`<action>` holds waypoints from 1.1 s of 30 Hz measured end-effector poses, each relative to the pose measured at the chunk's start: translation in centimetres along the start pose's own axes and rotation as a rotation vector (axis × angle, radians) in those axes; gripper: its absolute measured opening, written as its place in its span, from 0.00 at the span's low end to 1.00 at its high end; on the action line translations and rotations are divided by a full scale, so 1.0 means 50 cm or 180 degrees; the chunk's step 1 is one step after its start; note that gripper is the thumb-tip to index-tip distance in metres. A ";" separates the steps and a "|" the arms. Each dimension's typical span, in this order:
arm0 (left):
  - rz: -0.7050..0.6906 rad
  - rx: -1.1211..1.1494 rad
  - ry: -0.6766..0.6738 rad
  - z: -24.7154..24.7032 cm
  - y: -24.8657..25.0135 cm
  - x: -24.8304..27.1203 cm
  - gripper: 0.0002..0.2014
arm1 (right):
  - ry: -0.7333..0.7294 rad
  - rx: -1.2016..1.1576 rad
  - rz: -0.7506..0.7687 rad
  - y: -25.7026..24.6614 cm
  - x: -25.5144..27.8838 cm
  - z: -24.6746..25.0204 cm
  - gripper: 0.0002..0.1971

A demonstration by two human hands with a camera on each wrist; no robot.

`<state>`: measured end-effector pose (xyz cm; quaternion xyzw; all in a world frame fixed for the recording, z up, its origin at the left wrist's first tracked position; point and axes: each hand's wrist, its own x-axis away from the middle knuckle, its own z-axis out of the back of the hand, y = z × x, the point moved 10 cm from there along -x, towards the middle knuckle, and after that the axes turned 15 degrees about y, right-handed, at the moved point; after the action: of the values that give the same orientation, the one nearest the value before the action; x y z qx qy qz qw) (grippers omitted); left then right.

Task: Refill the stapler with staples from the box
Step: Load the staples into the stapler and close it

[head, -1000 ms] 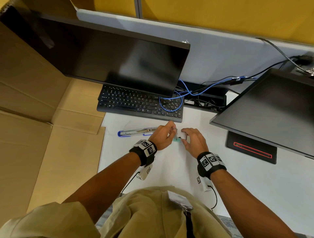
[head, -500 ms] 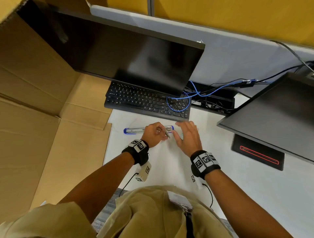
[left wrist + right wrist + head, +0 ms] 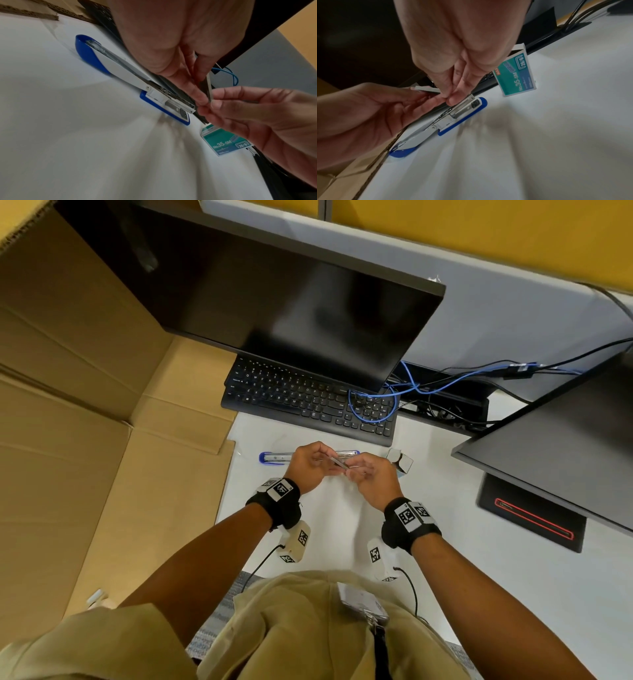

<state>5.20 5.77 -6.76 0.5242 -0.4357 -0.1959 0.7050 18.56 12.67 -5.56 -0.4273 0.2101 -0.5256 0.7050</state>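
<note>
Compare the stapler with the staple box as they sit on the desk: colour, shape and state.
The stapler is blue and white with bare metal; the staple box is teal with white edges and print. The stapler is long and thin and lies opened out flat; the staple box is short and blocky and stands on an edge with a white flap raised at its top. Both rest on the white desk in front of the keyboard, and neither hand touches them.

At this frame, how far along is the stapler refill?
Done: the blue and white stapler lies opened flat on the white desk, its metal staple channel exposed; the green staple box sits beside it. In hand: left hand and right hand pinch a silvery strip of staples between them. Left: seat the strip, close the stapler.
</note>
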 end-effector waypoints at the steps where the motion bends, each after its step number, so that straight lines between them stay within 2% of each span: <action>1: -0.0040 -0.0030 0.0003 0.000 0.002 -0.001 0.03 | 0.0110 -0.0015 -0.0030 -0.002 -0.005 0.005 0.10; 4: -0.0201 -0.0267 0.0017 0.001 0.008 -0.009 0.06 | 0.0131 0.0050 -0.0023 -0.006 -0.011 0.006 0.09; 7: -0.0607 -0.0914 -0.0037 0.005 0.023 -0.010 0.12 | 0.0199 0.0118 0.0112 -0.019 -0.010 0.010 0.14; 10: -0.0980 -0.1465 0.0036 0.011 0.035 -0.011 0.12 | 0.0277 0.0276 0.0356 -0.032 -0.025 0.010 0.14; 14: -0.1533 -0.2292 0.0105 -0.006 0.051 -0.019 0.11 | 0.0153 0.0701 0.0653 -0.056 -0.039 0.001 0.13; 16: -0.1666 -0.2665 0.0160 -0.014 0.055 -0.025 0.10 | 0.0094 0.0944 0.0780 -0.067 -0.045 -0.007 0.13; 22: -0.1673 -0.3068 0.0212 -0.031 0.054 -0.043 0.09 | -0.0073 0.1655 0.0911 -0.065 -0.048 -0.025 0.12; 33: -0.1573 -0.3145 0.0248 -0.030 0.042 -0.056 0.10 | -0.0139 0.1880 0.0975 -0.061 -0.059 -0.035 0.12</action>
<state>4.52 9.44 -6.09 0.2246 -0.1296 -0.5171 0.8157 14.49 14.45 -4.44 -0.1790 0.0952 -0.4424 0.8736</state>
